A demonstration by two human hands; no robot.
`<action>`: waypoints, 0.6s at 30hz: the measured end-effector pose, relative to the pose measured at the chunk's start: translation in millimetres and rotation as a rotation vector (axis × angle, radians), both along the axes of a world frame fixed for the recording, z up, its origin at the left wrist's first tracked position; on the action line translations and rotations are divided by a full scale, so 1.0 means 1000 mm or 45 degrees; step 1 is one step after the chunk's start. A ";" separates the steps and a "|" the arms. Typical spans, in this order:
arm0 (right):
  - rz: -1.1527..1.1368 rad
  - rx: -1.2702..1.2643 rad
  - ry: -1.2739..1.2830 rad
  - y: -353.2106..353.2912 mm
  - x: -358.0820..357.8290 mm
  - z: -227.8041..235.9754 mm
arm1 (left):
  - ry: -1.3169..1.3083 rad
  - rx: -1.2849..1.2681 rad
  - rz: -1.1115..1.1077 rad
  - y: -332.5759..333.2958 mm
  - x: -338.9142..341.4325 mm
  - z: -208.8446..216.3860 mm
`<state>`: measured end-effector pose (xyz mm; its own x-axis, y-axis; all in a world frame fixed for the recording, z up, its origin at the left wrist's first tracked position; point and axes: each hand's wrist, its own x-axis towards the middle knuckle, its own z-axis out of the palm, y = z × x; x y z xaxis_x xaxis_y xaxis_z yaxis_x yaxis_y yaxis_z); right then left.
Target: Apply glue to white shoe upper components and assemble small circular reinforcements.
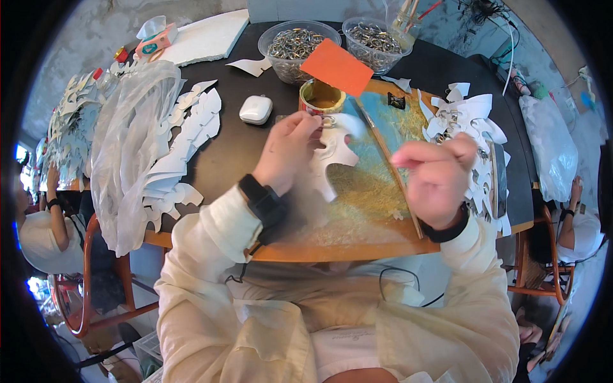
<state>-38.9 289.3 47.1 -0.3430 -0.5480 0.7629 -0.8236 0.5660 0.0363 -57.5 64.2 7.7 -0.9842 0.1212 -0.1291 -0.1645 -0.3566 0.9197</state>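
Between its fingertips my left hand (287,150) pinches a white, curvy cut-out piece (338,154) of thin sheet material. A small metal ring or buckle (328,121) shows at the top of that piece, by my fingers. My right hand (437,179) is raised to the right, apart from the piece and blurred, its fingers curled closed. Whatever it may hold is hidden. A thin wooden stick (384,145) lies between the hands on a stained board (370,220). Just beyond my left hand stands an open can (302,102) with yellowish-brown contents, an orange card (336,67) above it.
Two clear tubs, left (263,45) and right (407,50), hold metal rings at the back. White cut-outs (185,137) lie left beside a plastic bag (131,153); more pieces (476,118) with metal rings sit right. A white case (256,110) rests left of the can. People sit either side.
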 end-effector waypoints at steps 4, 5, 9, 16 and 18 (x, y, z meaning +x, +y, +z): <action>0.079 -0.244 -0.119 -0.011 -0.010 0.002 | 0.160 -0.064 -0.107 0.015 0.006 0.001; 0.071 -0.246 -0.120 -0.014 -0.013 0.000 | 0.186 -0.107 -0.154 0.017 0.012 0.003; 0.139 -0.277 -0.201 -0.016 -0.021 -0.005 | 0.209 -0.149 -0.148 0.018 0.014 0.002; 0.018 -0.106 -0.012 -0.019 -0.021 -0.006 | 0.246 -0.152 -0.183 0.018 0.016 0.003; 0.002 -0.147 -0.070 -0.019 -0.021 -0.007 | 0.244 -0.179 -0.180 0.019 0.018 0.006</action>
<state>-59.9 270.7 40.5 -0.3853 -0.4584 0.8009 -0.8234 0.5626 -0.0741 -39.5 83.6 14.1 -0.9669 0.2530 0.0324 -0.0219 -0.2090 0.9777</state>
